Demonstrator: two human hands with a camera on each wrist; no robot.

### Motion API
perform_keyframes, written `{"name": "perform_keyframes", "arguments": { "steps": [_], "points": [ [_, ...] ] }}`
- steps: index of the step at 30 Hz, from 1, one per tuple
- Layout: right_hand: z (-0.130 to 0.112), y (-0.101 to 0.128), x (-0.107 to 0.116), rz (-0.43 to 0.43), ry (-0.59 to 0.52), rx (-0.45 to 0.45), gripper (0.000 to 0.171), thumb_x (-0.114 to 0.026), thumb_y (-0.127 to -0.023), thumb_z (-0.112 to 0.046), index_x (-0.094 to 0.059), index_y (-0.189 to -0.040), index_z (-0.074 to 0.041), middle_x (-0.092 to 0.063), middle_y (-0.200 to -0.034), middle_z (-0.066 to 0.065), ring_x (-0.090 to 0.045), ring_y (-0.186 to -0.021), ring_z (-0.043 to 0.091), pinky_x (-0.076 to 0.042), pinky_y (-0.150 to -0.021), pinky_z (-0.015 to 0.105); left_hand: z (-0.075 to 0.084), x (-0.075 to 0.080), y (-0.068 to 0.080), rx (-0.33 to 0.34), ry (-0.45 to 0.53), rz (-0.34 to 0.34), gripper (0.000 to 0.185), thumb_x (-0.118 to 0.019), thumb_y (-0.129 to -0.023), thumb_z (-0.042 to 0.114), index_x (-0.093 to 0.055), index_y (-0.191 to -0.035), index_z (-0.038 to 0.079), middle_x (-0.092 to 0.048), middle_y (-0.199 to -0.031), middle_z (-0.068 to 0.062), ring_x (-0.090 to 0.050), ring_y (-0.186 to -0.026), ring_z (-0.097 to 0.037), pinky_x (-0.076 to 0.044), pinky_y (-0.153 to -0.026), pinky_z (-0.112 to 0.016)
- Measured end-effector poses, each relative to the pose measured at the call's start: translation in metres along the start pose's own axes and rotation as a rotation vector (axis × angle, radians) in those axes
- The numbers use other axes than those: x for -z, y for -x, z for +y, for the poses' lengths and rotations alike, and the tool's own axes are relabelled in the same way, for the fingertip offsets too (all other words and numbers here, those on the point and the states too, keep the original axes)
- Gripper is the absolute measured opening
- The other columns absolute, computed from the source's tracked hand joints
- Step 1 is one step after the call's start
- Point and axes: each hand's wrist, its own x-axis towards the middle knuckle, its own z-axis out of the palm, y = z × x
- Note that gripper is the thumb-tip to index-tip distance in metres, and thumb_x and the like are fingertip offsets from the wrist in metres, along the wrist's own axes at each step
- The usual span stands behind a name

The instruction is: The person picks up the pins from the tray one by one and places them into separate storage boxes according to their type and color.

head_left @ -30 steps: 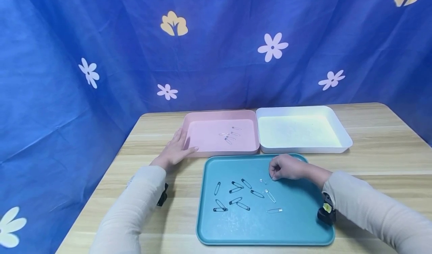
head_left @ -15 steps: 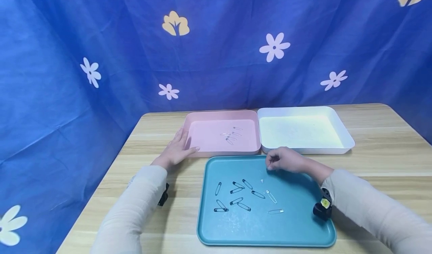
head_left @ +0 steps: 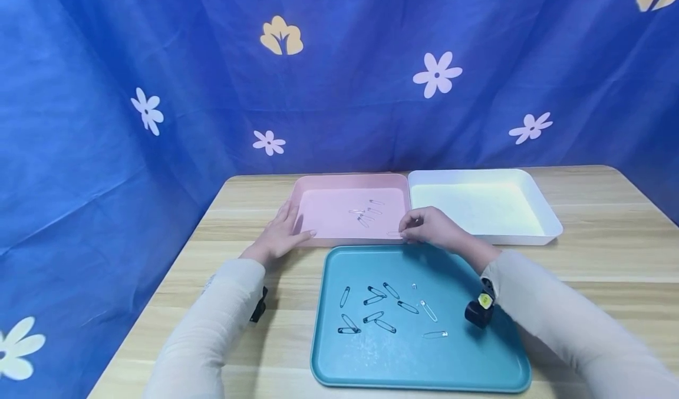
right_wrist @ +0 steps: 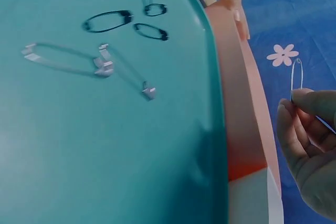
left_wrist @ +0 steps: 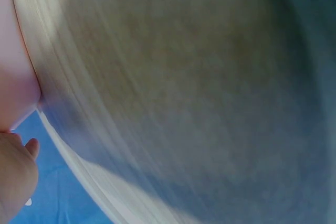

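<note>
My right hand (head_left: 424, 227) hovers over the front right edge of the pink tray (head_left: 323, 234) and pinches a silver safety pin (head_left: 394, 234) between thumb and fingertips. The right wrist view shows that silver pin (right_wrist: 297, 77) standing up from my curled fingers (right_wrist: 307, 140), beside the pink tray's rim (right_wrist: 239, 103). Several silver pins (head_left: 365, 213) lie inside the pink tray. My left hand (head_left: 276, 237) rests with straight fingers against the pink tray's front left corner. The teal tray (head_left: 403, 358) in front holds several black pins (head_left: 371, 313) and silver pins (head_left: 428, 310).
A white tray (head_left: 546, 222) with nothing visible in it stands to the right of the pink one. All trays sit on a wooden table (head_left: 610, 251) against a blue flowered cloth (head_left: 339, 92). The left wrist view is blurred.
My right hand rose from the teal tray with a silver pin and moved back and left to the pink tray's front edge. The left hand stayed put.
</note>
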Motion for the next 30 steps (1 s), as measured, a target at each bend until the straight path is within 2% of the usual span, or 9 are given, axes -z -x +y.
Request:
{"name": "perform_keyframes", "arguments": {
  "steps": [3,9,12,16,21,26,30],
  "points": [
    [-0.007,-0.011,-0.002,0.053,-0.019,-0.043,0.008,-0.059,-0.078,-0.002,-0.061,-0.084,0.002,-0.055,-0.077,0.008,-0.051,-0.066,0.019,-0.047,-0.061,0.034,0.0,0.0,-0.001,-0.004,-0.003,-0.001,0.093,-0.039,-0.078,0.063,0.004,-0.138,0.005,0.007,-0.142,-0.016,0.001,-0.128,-0.033,-0.01,-0.098,-0.053],
    [-0.014,-0.037,-0.003,0.131,-0.041,-0.08,0.01,-0.058,-0.079,-0.004,-0.06,-0.088,0.001,-0.056,-0.087,0.01,-0.054,-0.076,0.02,-0.048,-0.073,0.037,0.001,0.001,-0.001,-0.001,0.001,-0.01,0.092,-0.039,-0.079,0.062,0.003,-0.138,0.005,0.009,-0.142,-0.015,0.002,-0.128,-0.032,-0.01,-0.099,-0.053],
    [-0.015,-0.05,-0.004,0.169,-0.066,-0.092,0.01,-0.057,-0.079,-0.001,-0.059,-0.088,0.003,-0.056,-0.088,0.011,-0.055,-0.078,0.02,-0.048,-0.074,0.033,0.002,0.0,0.0,0.0,0.008,-0.009,0.093,-0.039,-0.078,0.063,0.004,-0.138,0.005,0.009,-0.142,-0.015,0.002,-0.128,-0.032,-0.009,-0.099,-0.052],
    [-0.014,-0.066,-0.008,0.227,-0.12,-0.112,0.009,-0.057,-0.077,0.005,-0.059,-0.086,0.006,-0.056,-0.087,0.012,-0.054,-0.078,0.018,-0.049,-0.069,0.026,0.001,0.0,0.0,0.001,0.004,-0.007,0.094,-0.039,-0.078,0.063,0.004,-0.138,0.006,0.008,-0.142,-0.015,0.002,-0.128,-0.031,-0.009,-0.099,-0.052],
    [-0.01,-0.083,-0.021,0.269,-0.062,-0.144,0.011,-0.058,-0.075,0.005,-0.062,-0.086,0.005,-0.059,-0.083,0.008,-0.052,-0.076,0.016,-0.047,-0.066,0.021,0.0,0.001,0.001,0.0,-0.004,-0.004,0.093,-0.039,-0.078,0.062,0.004,-0.138,0.005,0.008,-0.142,-0.016,0.002,-0.128,-0.032,-0.009,-0.099,-0.053],
    [-0.005,-0.097,-0.036,0.307,0.0,-0.119,0.012,-0.058,-0.073,0.005,-0.065,-0.082,0.002,-0.059,-0.075,0.005,-0.047,-0.06,0.011,-0.039,-0.051,0.016,0.0,0.002,0.002,0.006,-0.001,-0.002,0.095,-0.038,-0.077,0.065,0.005,-0.138,0.007,0.008,-0.142,-0.015,0.002,-0.128,-0.032,-0.009,-0.099,-0.053],
    [-0.001,-0.105,-0.044,0.309,-0.004,-0.149,0.014,-0.055,-0.072,0.006,-0.064,-0.081,0.001,-0.059,-0.076,0.008,-0.042,-0.05,0.011,-0.034,-0.043,0.018,0.002,0.001,0.002,0.006,0.012,-0.009,0.094,-0.039,-0.077,0.064,0.006,-0.138,0.008,0.01,-0.142,-0.014,0.002,-0.128,-0.031,-0.008,-0.099,-0.053]
  ]
}}
